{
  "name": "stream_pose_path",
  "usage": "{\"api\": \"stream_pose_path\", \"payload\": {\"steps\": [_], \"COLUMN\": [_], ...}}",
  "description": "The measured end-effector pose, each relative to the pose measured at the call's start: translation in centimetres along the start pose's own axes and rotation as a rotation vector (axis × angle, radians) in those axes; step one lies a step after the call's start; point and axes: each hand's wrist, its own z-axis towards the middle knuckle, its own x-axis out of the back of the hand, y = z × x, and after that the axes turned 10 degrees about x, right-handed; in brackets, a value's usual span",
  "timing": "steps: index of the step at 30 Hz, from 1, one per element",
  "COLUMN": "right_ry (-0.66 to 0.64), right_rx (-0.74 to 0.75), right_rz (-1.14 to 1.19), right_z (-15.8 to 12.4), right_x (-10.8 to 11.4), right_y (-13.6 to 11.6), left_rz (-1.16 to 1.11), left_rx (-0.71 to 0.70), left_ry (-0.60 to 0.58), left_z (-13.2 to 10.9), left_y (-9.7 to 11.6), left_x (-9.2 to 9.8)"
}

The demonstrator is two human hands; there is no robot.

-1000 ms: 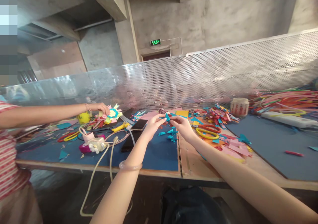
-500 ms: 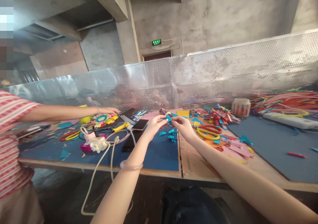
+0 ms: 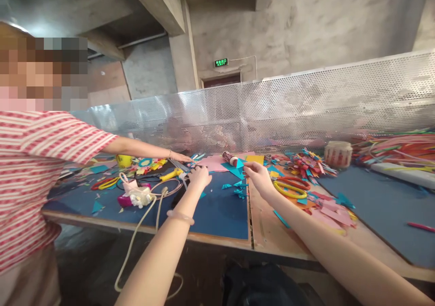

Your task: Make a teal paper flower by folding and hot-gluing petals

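My right hand (image 3: 261, 179) pinches a small folded piece of blue paper (image 3: 239, 164) between thumb and fingertips, above the table. My left hand (image 3: 200, 178) is away to the left, palm down with fingers reaching over the place of a dark phone, which it mostly hides; whether it touches the phone I cannot tell. A yellow hot glue gun (image 3: 171, 174) lies just left of that hand. Several folded blue paper pieces (image 3: 239, 190) lie on the blue mat between my hands. Behind the held piece lies a dark patterned tube (image 3: 230, 158).
A person in a striped shirt (image 3: 68, 138) reaches across from the left. Orange and yellow scissors (image 3: 290, 189), pink paper scraps (image 3: 335, 208), a paper flower cluster (image 3: 311, 164) and a glass jar (image 3: 338, 154) are right. A power strip with cables (image 3: 136, 195) sits left. A perforated metal screen (image 3: 288, 111) stands behind.
My left hand has let go of the blue paper and moved left over the phone. My right hand keeps the piece. The other person's arm reaches farther right, and the view has shifted slightly.
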Motion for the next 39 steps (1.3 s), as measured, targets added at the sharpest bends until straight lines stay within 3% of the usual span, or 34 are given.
{"api": "stream_pose_path", "payload": {"steps": [2,6,15,20,26,31,35,39], "right_ry": [-0.013,-0.039,-0.059,-0.067,-0.077,-0.074,-0.078,-0.09], "right_rx": [0.006,0.023,0.061,0.065,0.065,0.045,0.029,0.023], "right_rz": [-0.014,-0.05,-0.133,-0.164,-0.185,-0.198,-0.198,-0.192], "right_z": [0.0,-0.1,0.0,0.0,-0.1,-0.1,-0.1,-0.1], "right_x": [-0.1,-0.1,-0.1,-0.1,-0.1,0.0,0.0,0.0], "right_y": [0.1,0.4,0.7,0.7,0.6,0.6,0.6,0.7], "left_rz": [0.117,0.27,0.419,0.488,0.531,0.528,0.514,0.484], "left_rx": [0.078,0.078,0.052,0.03,-0.003,-0.016,0.026,0.044], "left_ry": [-0.004,0.006,0.014,-0.048,-0.07,-0.103,-0.048,0.064], "left_z": [0.5,0.6,-0.5,-2.1,-5.7,-7.9,-8.9,-9.8], "left_y": [-1.3,-2.9,-2.5,-2.8,-3.5,-5.0,-6.3,-6.2], "left_x": [0.3,0.3,0.6,1.6,3.7,5.3,5.3,4.7]}}
